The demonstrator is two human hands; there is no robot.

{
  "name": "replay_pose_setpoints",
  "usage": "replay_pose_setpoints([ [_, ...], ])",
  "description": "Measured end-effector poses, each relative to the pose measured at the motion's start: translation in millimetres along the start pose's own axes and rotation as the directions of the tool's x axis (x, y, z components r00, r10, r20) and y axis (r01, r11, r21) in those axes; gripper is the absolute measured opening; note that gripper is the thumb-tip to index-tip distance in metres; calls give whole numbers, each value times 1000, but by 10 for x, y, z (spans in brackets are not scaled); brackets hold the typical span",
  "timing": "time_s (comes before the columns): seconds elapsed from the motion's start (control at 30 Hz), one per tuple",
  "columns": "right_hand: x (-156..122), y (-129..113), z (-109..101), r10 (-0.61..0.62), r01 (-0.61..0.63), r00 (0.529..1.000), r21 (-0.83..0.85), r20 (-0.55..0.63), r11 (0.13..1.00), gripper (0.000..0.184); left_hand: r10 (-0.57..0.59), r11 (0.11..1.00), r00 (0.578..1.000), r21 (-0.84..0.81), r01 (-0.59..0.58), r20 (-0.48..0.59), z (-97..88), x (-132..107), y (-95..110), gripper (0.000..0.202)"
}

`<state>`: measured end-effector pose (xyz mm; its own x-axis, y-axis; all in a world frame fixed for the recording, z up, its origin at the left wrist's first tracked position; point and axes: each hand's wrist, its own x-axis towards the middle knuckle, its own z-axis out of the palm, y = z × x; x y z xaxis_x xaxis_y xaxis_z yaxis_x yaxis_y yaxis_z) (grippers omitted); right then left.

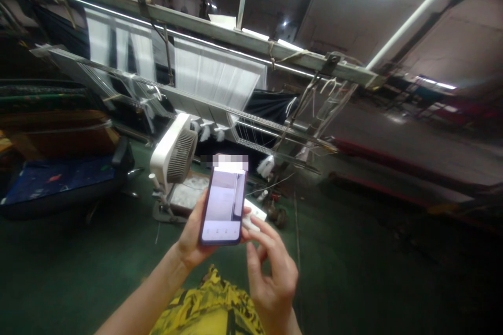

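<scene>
A smartphone (223, 205) with a lit screen is held upright in front of me, low in the middle of the view. My left hand (192, 238) is wrapped round its left side and back. My right hand (271, 267) sits just right of the phone's lower edge, fingers curled and fingertips touching the phone's right side. Below the hands shows my yellow and black patterned clothing (208, 309).
A white fan (173, 154) stands on the green floor (78, 251) beyond the phone. Behind it a long loom frame (220, 110) carries white warp threads (216, 73). A dark seat with blue cloth (58, 178) lies at left. Red beams (393, 162) run at right.
</scene>
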<state>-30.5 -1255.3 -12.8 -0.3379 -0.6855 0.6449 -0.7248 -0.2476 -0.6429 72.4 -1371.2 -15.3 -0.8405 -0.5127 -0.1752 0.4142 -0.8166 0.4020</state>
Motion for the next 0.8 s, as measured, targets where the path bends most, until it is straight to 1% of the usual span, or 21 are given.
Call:
replay_pose_setpoints([
  [0.07,-36,45,-40,11,-12,998,-11,-63,1000,25,-7,1000,999,21,6,52,-7,-10,7,60],
  [0.13,-86,96,-76,45,-47,992,-18,-122,999,19,-10,999,997,46,7,74,-10,-20,15,62],
  [0.2,-150,144,-103,81,-86,988,-35,-129,996,11,-4,998,997,68,-1,73,-11,-30,26,63],
  [0.27,-223,185,-120,113,-116,992,-47,-63,992,8,6,997,998,80,-11,65,-12,-37,37,64],
  [0.33,-291,221,-122,163,-162,986,-41,15,986,13,12,997,998,76,-16,57,-13,-36,48,64],
  [0.37,-317,239,-115,206,-204,977,-36,47,978,16,12,997,998,71,-16,60,-12,-32,53,65],
  [0.43,-345,280,-82,322,-321,942,-22,95,947,18,12,998,997,63,-17,70,-5,-18,59,64],
  [0.5,-332,333,-19,441,-446,889,17,123,895,15,18,998,997,55,-23,79,12,3,59,63],
  [0.53,-312,362,22,487,-497,864,63,132,865,18,18,999,996,43,-22,85,23,16,58,61],
  [0.6,-255,421,111,531,-552,834,215,151,806,37,12,1000,995,-2,-12,95,44,39,53,59],
  [0.63,-225,447,154,534,-555,831,301,156,776,45,5,1000,995,-28,-2,101,52,49,50,58],
  [0.7,-177,489,219,520,-529,841,424,148,735,54,6,998,994,-65,1,106,59,62,49,56],
  [0.73,-165,503,237,514,-516,847,448,138,730,56,11,998,994,-68,-4,105,58,66,51,55],
  [0.8,-166,515,235,519,-517,846,426,122,742,56,19,999,994,-48,-14,108,52,71,64,55],
])
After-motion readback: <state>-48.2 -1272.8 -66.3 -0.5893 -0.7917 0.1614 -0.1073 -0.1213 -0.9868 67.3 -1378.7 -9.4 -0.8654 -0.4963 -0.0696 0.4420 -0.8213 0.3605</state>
